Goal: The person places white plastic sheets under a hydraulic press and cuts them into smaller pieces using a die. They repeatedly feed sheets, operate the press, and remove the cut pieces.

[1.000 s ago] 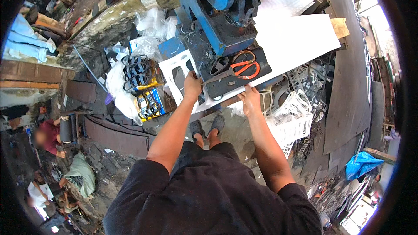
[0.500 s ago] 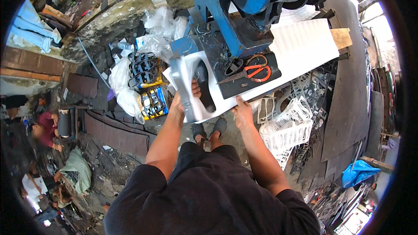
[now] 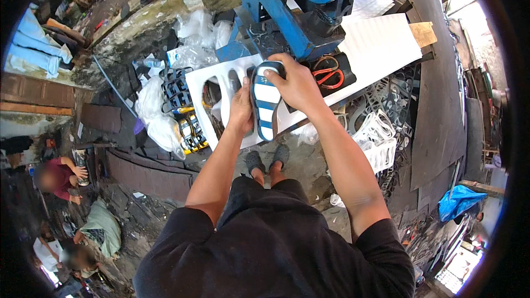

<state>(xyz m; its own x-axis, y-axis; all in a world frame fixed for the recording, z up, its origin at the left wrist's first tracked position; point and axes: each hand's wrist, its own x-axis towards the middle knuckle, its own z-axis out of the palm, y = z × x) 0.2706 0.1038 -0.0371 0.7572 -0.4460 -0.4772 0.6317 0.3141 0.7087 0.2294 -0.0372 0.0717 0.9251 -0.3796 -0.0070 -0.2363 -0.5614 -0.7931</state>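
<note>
A sole-shaped piece with blue and white stripes and a dark rim (image 3: 267,111) stands between my hands, over the press bed. My right hand (image 3: 295,85) is closed on its far right end, thumb on the striped face. My left hand (image 3: 240,107) presses along its left edge, thumb up, its other fingers hidden behind. Left of and beneath the hands lies a white sheet with long cut-out openings (image 3: 202,95). Orange-handled scissors (image 3: 331,79) rest on a dark pad (image 3: 346,73), just right of my right hand.
A blue press (image 3: 276,8) rises beyond my hands. White sheets (image 3: 381,47) extend right. Plastic bags (image 3: 152,107) and strap-like pieces (image 3: 190,132) lie left; a white basket (image 3: 381,154) with white offcuts stands right. Other people (image 3: 58,179) sit far left.
My right hand has left the sheet's near edge and moved up onto the striped piece, which now shows. The cut-out sheet, tilted and blurred before, now lies flatter to the left.
</note>
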